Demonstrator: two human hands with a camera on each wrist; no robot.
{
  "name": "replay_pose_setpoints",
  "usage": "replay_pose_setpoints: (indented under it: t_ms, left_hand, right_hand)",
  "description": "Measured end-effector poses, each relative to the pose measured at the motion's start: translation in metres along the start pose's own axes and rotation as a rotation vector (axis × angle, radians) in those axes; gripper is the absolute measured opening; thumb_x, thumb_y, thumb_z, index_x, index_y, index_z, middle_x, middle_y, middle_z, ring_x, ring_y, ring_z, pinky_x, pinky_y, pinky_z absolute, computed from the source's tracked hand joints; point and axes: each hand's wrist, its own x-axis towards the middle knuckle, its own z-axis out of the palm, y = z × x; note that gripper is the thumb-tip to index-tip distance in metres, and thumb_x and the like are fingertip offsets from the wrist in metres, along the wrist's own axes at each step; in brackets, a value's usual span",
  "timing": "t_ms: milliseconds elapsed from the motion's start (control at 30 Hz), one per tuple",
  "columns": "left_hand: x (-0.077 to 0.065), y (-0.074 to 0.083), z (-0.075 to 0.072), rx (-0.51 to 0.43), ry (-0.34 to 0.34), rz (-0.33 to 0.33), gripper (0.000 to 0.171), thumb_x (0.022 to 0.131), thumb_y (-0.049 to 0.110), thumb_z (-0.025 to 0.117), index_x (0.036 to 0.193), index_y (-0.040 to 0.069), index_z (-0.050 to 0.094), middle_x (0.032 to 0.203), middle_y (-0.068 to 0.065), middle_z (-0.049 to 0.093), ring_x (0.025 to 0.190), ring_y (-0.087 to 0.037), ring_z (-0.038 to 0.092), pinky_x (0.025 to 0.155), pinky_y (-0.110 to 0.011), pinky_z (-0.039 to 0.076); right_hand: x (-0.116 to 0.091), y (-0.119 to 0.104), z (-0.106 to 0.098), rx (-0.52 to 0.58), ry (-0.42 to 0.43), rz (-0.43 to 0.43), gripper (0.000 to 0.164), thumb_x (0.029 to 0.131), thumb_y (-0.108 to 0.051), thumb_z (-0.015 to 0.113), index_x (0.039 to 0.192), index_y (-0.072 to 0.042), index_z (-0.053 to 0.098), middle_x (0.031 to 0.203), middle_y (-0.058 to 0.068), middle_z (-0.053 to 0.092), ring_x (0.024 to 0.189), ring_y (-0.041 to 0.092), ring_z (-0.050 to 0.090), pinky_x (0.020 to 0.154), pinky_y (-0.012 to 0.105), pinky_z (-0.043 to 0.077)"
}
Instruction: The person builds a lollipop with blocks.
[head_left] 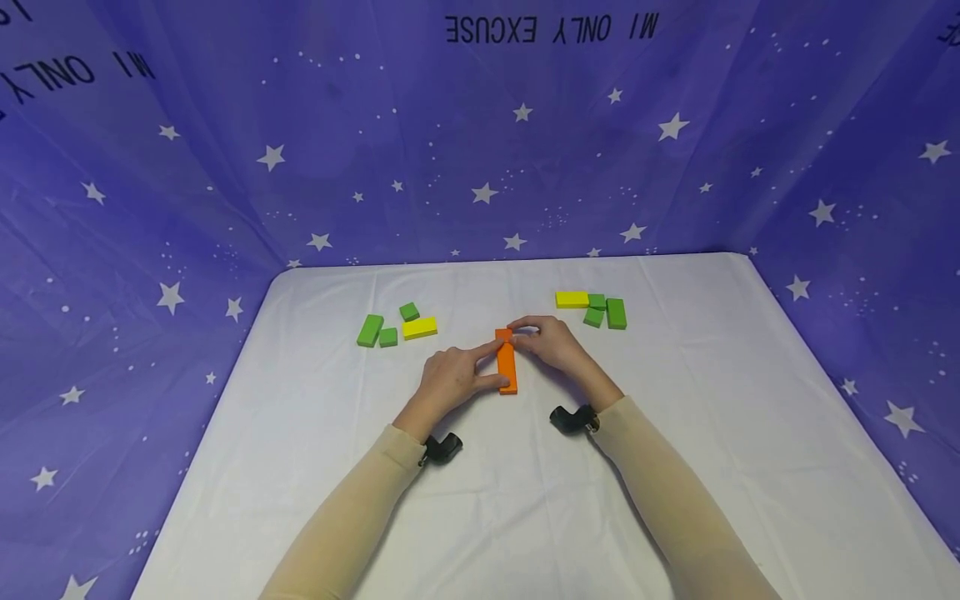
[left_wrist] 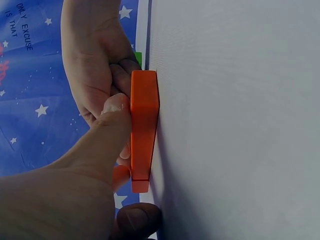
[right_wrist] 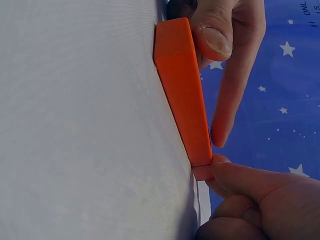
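A long orange block (head_left: 507, 368) lies flat on the white cloth, pointing away from me. At its far end a small orange block (head_left: 503, 335) sits against it; its end shows in the right wrist view as a small orange block (right_wrist: 202, 173). My left hand (head_left: 452, 375) reaches in from the left, the thumb on top of the long block near its close end, the index finger stretched to the far end. My right hand (head_left: 553, 343) comes from the right and pinches the small block between thumb and bent index finger. Both hands partly cover the blocks.
To the left of the hands lie a yellow block (head_left: 420, 328) and green blocks, one a longer green block (head_left: 370, 331). Farther right are another yellow block (head_left: 572, 299) and green blocks (head_left: 616, 314). A purple starred curtain (head_left: 480, 150) surrounds the white table (head_left: 300, 400).
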Motion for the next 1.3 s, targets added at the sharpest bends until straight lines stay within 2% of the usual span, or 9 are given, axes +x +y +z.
replay_pose_setpoints:
  t_ms: [300,467,667,733,833,967,1033,1133,1300]
  left_hand:
    - [0.000,0.002,0.000,0.010,0.003,-0.010,0.079,0.088,0.072,0.072,0.158,0.042,0.050,0.058,0.003,0.036,0.054,-0.017,0.033,0.053,-0.030,0.029]
    - [0.000,0.004,0.000,0.008,0.011,-0.010,0.079,0.088,0.070,0.073,0.158,0.040,0.051,0.058,0.004,0.032,0.054,-0.017,0.031,0.053,-0.031,0.028]
    - [-0.001,0.005,0.000,-0.001,0.020,-0.017,0.079,0.088,0.070,0.073,0.158,0.040,0.051,0.059,0.003,0.033,0.053,-0.017,0.031,0.053,-0.030,0.028]
    - [0.000,0.004,0.001,0.001,0.021,-0.020,0.080,0.088,0.071,0.073,0.158,0.040,0.051,0.058,0.003,0.034,0.053,-0.017,0.032,0.053,-0.030,0.028]
    - [0.000,0.003,0.002,0.005,0.025,-0.022,0.080,0.087,0.071,0.073,0.158,0.040,0.051,0.057,0.003,0.037,0.053,-0.017,0.032,0.052,-0.031,0.029]
    - [0.000,0.003,0.003,0.008,0.027,-0.021,0.079,0.087,0.071,0.073,0.157,0.039,0.053,0.057,0.003,0.035,0.053,-0.017,0.031,0.052,-0.031,0.028]
    - [0.000,0.003,0.002,0.008,0.023,-0.020,0.078,0.088,0.071,0.073,0.156,0.039,0.053,0.058,0.003,0.033,0.053,-0.016,0.030,0.052,-0.030,0.027]
    - [0.000,0.003,0.003,0.009,0.018,-0.018,0.078,0.088,0.070,0.073,0.156,0.039,0.053,0.059,0.004,0.031,0.054,-0.016,0.028,0.052,-0.030,0.026]
    - [-0.001,0.003,0.003,0.001,0.023,-0.024,0.077,0.088,0.070,0.074,0.156,0.039,0.054,0.059,0.003,0.031,0.054,-0.016,0.028,0.052,-0.030,0.025]
  right_hand:
    - [-0.002,-0.002,0.000,-0.001,0.007,0.001,0.037,0.100,-0.036,0.072,0.134,-0.023,0.075,0.142,0.010,0.069,0.091,0.024,0.057,0.081,0.035,0.045]
    - [-0.002,-0.002,-0.001,0.010,0.002,0.004,0.039,0.101,-0.036,0.072,0.138,-0.024,0.073,0.149,0.009,0.065,0.117,0.030,0.064,0.101,0.047,0.051]
    - [-0.002,-0.001,-0.005,0.033,0.003,0.021,0.042,0.100,-0.037,0.072,0.140,-0.024,0.071,0.154,0.010,0.061,0.142,0.039,0.056,0.115,0.061,0.044]
    - [-0.001,0.002,-0.007,0.029,0.011,0.027,0.043,0.100,-0.037,0.071,0.141,-0.024,0.070,0.154,0.010,0.061,0.141,0.039,0.057,0.114,0.059,0.046]
    - [0.001,0.008,-0.012,0.027,0.030,0.045,0.043,0.100,-0.038,0.071,0.141,-0.025,0.070,0.150,0.011,0.064,0.122,0.034,0.064,0.095,0.045,0.055]
    - [0.001,0.015,-0.023,0.057,0.054,0.082,0.044,0.101,-0.040,0.071,0.142,-0.026,0.069,0.148,0.013,0.063,0.098,0.028,0.059,0.071,0.030,0.046]
    - [0.000,0.017,-0.029,0.090,0.071,0.103,0.045,0.101,-0.039,0.071,0.144,-0.026,0.068,0.145,0.017,0.064,0.095,0.027,0.060,0.069,0.030,0.047]
    - [-0.001,0.022,-0.037,0.145,0.096,0.123,0.050,0.101,-0.039,0.072,0.148,-0.027,0.064,0.131,0.020,0.069,0.084,0.024,0.059,0.066,0.030,0.048]
    - [0.001,0.032,-0.050,0.194,0.149,0.143,0.056,0.100,-0.039,0.073,0.153,-0.029,0.058,0.097,0.006,0.067,0.066,0.013,0.054,0.060,0.026,0.046]
